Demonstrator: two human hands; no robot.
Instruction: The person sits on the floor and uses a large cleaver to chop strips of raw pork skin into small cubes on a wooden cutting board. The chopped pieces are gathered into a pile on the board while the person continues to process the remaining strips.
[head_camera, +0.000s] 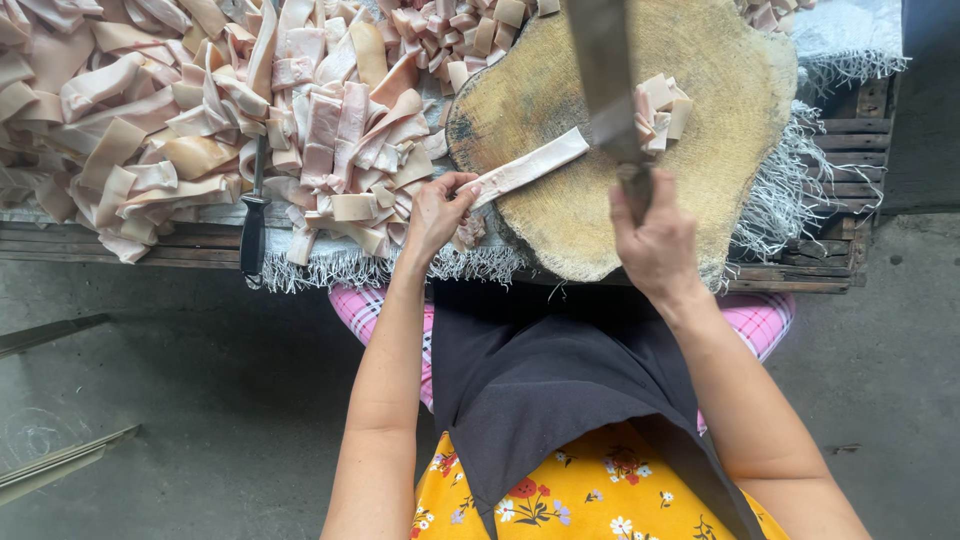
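Strip (528, 167): pale, flat on wooden block (720, 130), one end toward cut pieces (660, 108). Left hand (437, 212): fingers pinched on strip's near end at block edge. Right hand (655, 240): fist closed round cleaver (608, 75) handle, blade raised over strip. Risk: slippery strip shifting under the blade, bringing pinching fingers close

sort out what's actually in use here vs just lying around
In use: left hand on pale strip; right hand gripping cleaver; round wooden block; cut pieces.
Lying about: black-handled sharpening rod; heap of strips; fringed cloth.
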